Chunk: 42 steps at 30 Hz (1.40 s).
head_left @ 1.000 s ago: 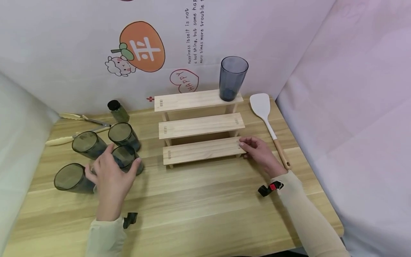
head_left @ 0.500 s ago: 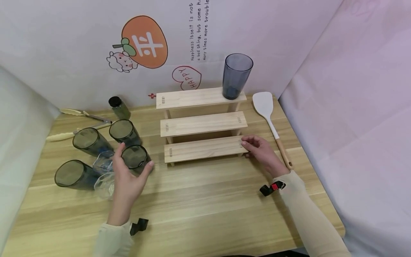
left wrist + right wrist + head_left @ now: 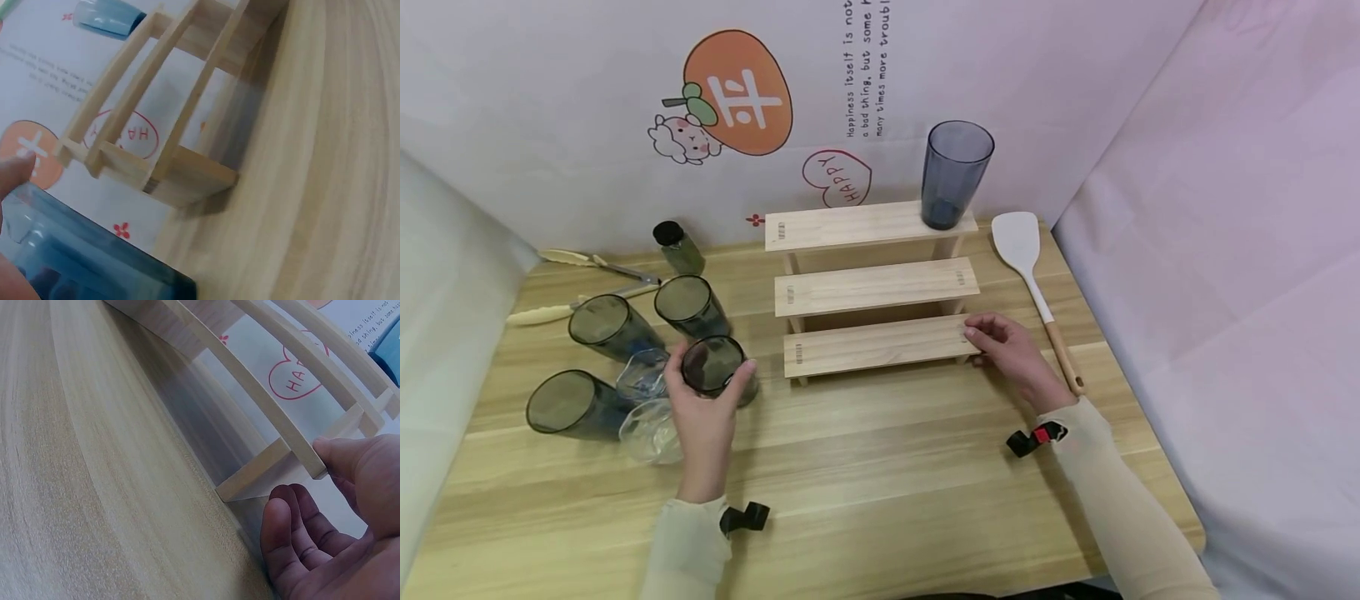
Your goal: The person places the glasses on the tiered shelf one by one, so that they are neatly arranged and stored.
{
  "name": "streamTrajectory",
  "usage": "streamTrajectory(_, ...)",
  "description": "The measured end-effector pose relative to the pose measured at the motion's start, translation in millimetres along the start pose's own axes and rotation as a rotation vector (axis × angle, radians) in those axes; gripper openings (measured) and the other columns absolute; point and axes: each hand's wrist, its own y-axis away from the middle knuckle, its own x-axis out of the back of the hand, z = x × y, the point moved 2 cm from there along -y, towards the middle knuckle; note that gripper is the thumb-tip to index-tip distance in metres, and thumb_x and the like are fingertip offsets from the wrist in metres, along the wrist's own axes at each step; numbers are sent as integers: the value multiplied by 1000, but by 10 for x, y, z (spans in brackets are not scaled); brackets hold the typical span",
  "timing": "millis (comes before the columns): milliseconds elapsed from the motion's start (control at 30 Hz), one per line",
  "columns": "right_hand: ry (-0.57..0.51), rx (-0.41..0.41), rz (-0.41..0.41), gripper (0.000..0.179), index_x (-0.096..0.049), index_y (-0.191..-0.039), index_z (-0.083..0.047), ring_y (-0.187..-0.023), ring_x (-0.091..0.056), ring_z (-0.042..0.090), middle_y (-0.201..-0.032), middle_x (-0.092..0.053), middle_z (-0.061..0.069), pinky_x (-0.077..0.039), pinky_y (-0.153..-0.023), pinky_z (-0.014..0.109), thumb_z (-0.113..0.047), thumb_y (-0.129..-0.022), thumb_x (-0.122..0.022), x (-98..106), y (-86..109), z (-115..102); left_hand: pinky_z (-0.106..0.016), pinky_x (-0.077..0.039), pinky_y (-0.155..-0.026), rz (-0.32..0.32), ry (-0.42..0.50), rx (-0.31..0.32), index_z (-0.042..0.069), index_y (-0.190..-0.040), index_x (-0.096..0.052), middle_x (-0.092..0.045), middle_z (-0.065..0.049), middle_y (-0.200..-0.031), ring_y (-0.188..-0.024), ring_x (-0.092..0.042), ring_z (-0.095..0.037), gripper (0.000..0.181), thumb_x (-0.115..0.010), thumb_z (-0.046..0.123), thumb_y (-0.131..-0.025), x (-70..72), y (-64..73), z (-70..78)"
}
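Observation:
My left hand (image 3: 706, 417) has its thumb and fingers around a dark tinted drinking glass (image 3: 713, 367), upright at the left of the table. In the left wrist view that glass (image 3: 81, 250) looks blue, its base close to the wood. A three-step wooden rack (image 3: 872, 287) stands at the middle back. My right hand (image 3: 1009, 354) grips the right end of its lowest step; the right wrist view has the thumb (image 3: 340, 456) against the board's corner and the other fingers curled below. Another blue-grey glass (image 3: 955, 179) stands on the top step's right end.
Left of the held glass stand several tinted glasses (image 3: 580, 408) and two clear small cups (image 3: 651, 433). Behind them are tongs (image 3: 553, 314) and a black-capped jar (image 3: 679, 250). A white spatula (image 3: 1018, 246) with a wooden handle lies right of the rack. Fabric walls (image 3: 587, 100) enclose the table.
My left hand moved right and closed around the nearest glass, which shifted slightly right from the group, uncovering the clear cups. The right hand stays at the rack; the view tilted slightly.

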Motion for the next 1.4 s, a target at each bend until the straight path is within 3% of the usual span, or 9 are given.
streamTrajectory(133, -10, 1, 2, 45, -59, -132, -3, -99, -58, 21, -121, -57, 9, -57, -81, 41, -31, -99, -69, -10, 8, -9, -48, -32, -112, -20, -29, 4, 18, -154, -32, -42, -2, -148, -138, -38, -22, 98, -92, 20, -77, 7, -15, -43)
streamTrajectory(433, -21, 17, 3, 44, -59, -130, -2, -98, -59, 21, -119, -58, 9, -58, -78, 38, -31, -98, -70, -1, -8, 8, -52, -30, -111, -98, -35, -43, 12, -153, -32, -44, -2, -149, -138, -38, -27, 93, -89, 12, -80, 12, -44, -68)
streamTrajectory(667, -24, 27, 3, 43, -60, -128, -3, -97, -59, 23, -118, -58, 10, -58, -77, 37, -30, -98, -70, -9, -3, -1, -47, -31, -112, -73, -73, -11, 15, -150, -37, -47, -5, -145, -137, -40, -26, 92, -92, 13, -76, 16, -55, -131)
streamTrajectory(1400, -15, 40, -10, 44, -58, -131, -1, -94, -61, 21, -115, -63, 9, -57, -75, 34, -29, -99, -69, 1, -11, 11, -49, -34, -109, -85, -73, -80, 11, -144, -44, -53, -11, -141, -132, -46, -23, 82, -92, 11, -76, 8, -72, -160)
